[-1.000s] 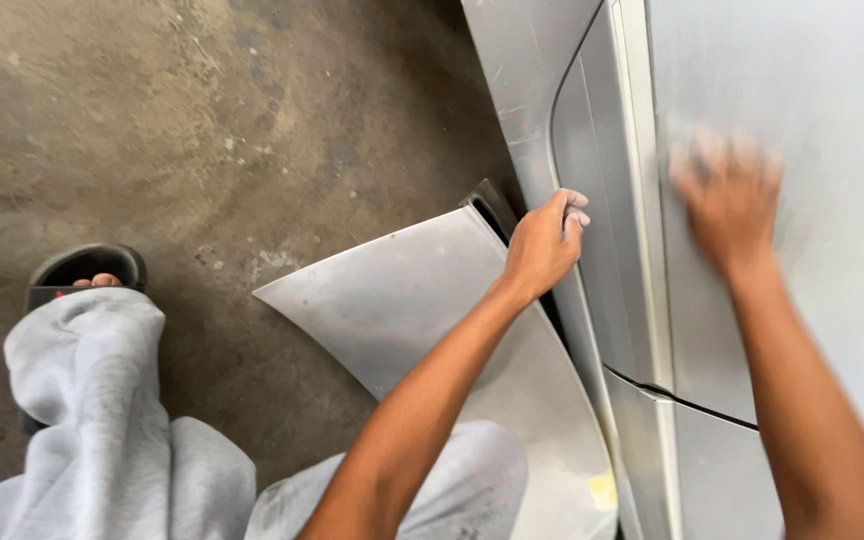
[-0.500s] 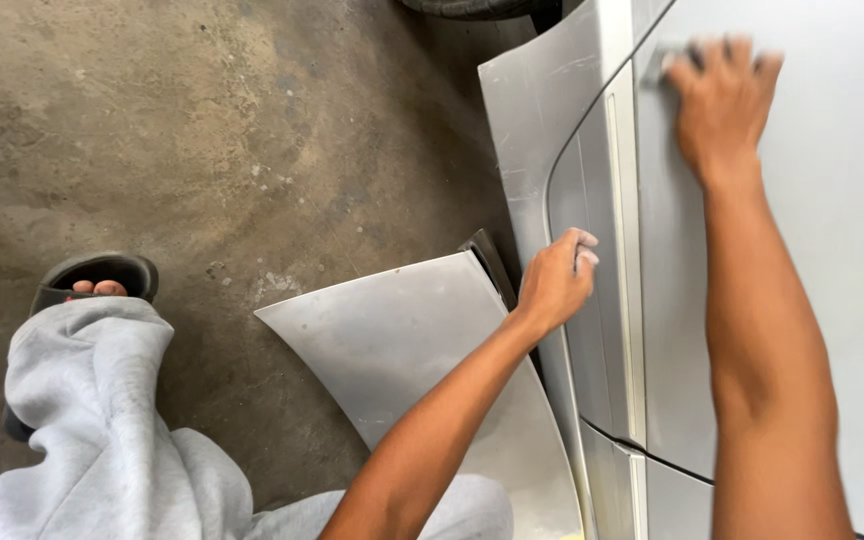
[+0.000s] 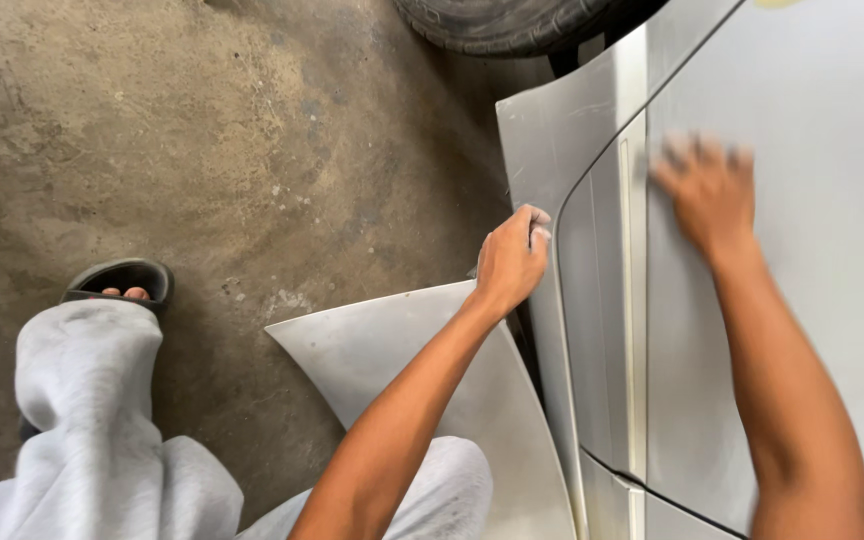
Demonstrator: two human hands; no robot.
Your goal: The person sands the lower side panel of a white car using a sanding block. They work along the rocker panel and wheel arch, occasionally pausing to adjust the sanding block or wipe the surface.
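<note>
1. Head view: the left hand point(image 3: 510, 262) is curled, fingers closed over the edge of the grey sanded metal car body panel point(image 3: 592, 300) at centre.
2. The right hand point(image 3: 707, 195), at two o'clock and blurred, lies open and flat on the pale grey car door point(image 3: 822, 250), gripping nothing.
3. A loose curved grey fender panel point(image 3: 402, 350) rests on the concrete floor point(image 3: 202, 130) at six o'clock; a black tyre point(image 3: 502, 22) sits at twelve.

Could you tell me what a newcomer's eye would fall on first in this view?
The right hand, blurred, lies flat on the pale grey car body panel on the right. The left hand grips the panel's edge near the middle, above a loose curved metal panel on the concrete floor. A tyre sits at the top.
</note>
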